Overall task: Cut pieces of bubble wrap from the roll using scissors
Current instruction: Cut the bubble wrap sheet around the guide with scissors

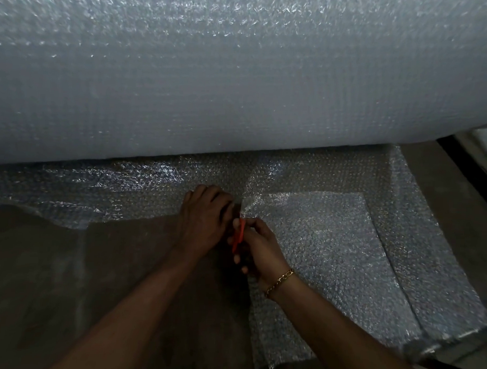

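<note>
A huge roll of bubble wrap [241, 72] fills the upper half of the head view. An unrolled sheet [332, 244] runs from under it across the floor toward me. My right hand [257, 247] grips orange-handled scissors [238, 235], whose blades point away from me at the sheet's cut edge. My left hand [204, 213] lies palm down on the wrap just left of the scissors, fingers bent over the sheet at the cut. The blades are mostly hidden between the two hands.
A brown floor [51, 273] lies bare at the lower left. Folded layers of wrap [400, 275] are piled at the right. A dark frame edge [466, 163] runs diagonally at the far right.
</note>
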A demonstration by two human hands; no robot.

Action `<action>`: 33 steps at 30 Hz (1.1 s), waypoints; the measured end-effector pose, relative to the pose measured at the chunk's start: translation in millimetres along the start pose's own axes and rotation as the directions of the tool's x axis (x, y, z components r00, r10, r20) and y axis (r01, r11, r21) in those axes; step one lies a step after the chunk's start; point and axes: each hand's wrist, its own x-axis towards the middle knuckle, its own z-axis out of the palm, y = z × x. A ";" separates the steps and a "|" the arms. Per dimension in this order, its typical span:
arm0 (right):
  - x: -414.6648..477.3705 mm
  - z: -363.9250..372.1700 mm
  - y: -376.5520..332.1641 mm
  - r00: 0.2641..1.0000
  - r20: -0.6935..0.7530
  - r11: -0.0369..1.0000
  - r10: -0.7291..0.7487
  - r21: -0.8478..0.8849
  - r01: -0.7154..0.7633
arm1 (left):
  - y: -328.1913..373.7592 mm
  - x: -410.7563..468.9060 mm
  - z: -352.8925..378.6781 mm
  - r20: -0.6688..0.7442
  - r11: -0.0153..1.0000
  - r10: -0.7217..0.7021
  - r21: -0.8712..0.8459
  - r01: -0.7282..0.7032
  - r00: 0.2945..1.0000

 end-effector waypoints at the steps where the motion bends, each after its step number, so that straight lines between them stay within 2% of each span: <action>1: -0.6 -0.7 -1.6 1.000 0.009 1.000 0.022 -0.002 -0.022 | -0.3 -0.1 -0.8 0.007 1.000 -0.001 -0.010 0.001 1.000; 6: -1.3 -2.0 -4.0 0.998 0.018 0.998 0.060 -0.026 -0.059 | -2.1 -1.4 -2.5 0.018 0.999 -0.035 -0.034 0.035 0.999; 20: 4.8 -3.4 -10.7 1.000 0.021 1.000 -0.001 -0.016 0.001 | -1.3 -2.5 1.4 -0.001 0.998 -0.053 -0.031 0.053 0.999; 33: 10.3 -0.5 -16.6 1.000 0.008 0.999 0.005 -0.045 -0.005 | -2.2 -4.1 0.8 0.011 0.997 -0.056 -0.044 0.056 0.998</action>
